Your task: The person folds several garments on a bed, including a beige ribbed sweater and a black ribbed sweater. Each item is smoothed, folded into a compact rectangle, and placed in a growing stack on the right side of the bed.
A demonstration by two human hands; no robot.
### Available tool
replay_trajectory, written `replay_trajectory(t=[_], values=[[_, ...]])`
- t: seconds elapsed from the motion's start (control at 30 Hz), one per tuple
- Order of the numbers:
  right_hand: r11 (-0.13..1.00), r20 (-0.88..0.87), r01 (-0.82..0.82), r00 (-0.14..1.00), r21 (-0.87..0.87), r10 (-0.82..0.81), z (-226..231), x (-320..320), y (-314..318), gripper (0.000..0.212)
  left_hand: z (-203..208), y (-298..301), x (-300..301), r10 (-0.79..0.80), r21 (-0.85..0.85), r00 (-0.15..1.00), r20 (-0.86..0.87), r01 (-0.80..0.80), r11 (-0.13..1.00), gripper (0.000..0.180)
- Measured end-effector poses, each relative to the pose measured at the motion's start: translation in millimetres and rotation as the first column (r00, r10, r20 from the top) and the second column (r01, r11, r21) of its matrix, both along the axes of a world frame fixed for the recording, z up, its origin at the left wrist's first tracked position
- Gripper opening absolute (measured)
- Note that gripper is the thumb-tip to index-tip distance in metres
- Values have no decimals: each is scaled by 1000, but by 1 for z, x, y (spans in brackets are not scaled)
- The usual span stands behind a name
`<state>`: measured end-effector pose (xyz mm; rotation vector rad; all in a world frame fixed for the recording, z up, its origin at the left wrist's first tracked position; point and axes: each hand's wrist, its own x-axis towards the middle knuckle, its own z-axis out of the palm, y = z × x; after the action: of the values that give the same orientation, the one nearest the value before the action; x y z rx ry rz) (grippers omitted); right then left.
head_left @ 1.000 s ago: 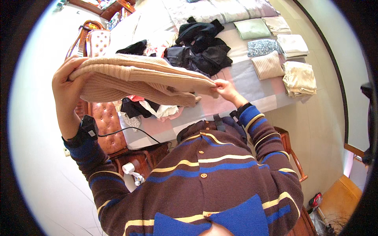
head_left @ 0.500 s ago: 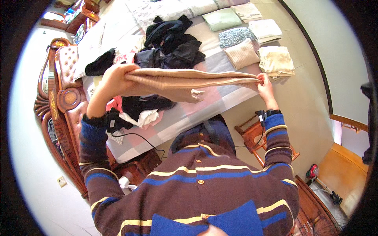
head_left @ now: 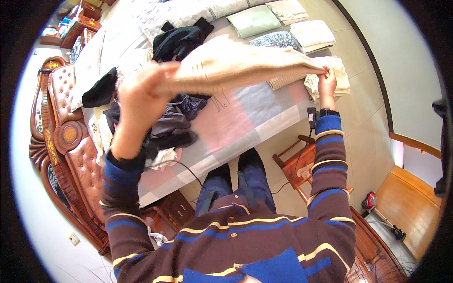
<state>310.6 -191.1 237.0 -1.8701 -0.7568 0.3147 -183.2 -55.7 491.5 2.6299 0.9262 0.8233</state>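
A beige knit garment is stretched in the air above the bed between my two hands, its far part billowing up and smeared by motion. My left hand, blurred, is closed around its left end. At the other end my right hand pinches the corner between thumb and fingers. Whether it is a top or trousers cannot be made out. Partly behind the cloth lie a folded beige ribbed piece and a folded blue-and-white patterned piece.
Dark clothes lie heaped on the checked bed sheet, with more dark pieces nearer me. Folded stacks, including a pale green one and a white one, line the far right. A wooden stool stands by the bed.
Both hands have moved farther away from me with the beige garment, which has swung from a hanging fold to billowing upward. The view has shifted slightly.
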Motion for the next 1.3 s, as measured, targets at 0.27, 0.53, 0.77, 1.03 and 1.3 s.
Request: replay_trajectory(t=[0.27, 0.53, 0.77, 1.03, 1.3], values=[[955, -132, 147, 974, -257, -186, -142, -19, -63, 17, -266, -122, -18, -227, -324, 917, -328, 117, 939, 25], [982, -44, 154, 986, -112, -160, -207, -65, -100, 12, -448, -232, -48, -308, -660, 762, -570, -201, 724, 23], [875, 480, 130, 868, -466, 128, -206, -87, -89, 29, -464, -188, -32, -34, -700, 907, -419, -299, 648, 57], [918, -224, -259, 955, -299, 197, -244, -237, 19, 39, -522, -25, 45, 351, -783, 927, -129, -313, 538, 48], [799, -141, -177, 983, -574, 116, -273, -268, 118, 67, -538, 11, 93, 536, -794, 834, -129, -411, 448, 50]])
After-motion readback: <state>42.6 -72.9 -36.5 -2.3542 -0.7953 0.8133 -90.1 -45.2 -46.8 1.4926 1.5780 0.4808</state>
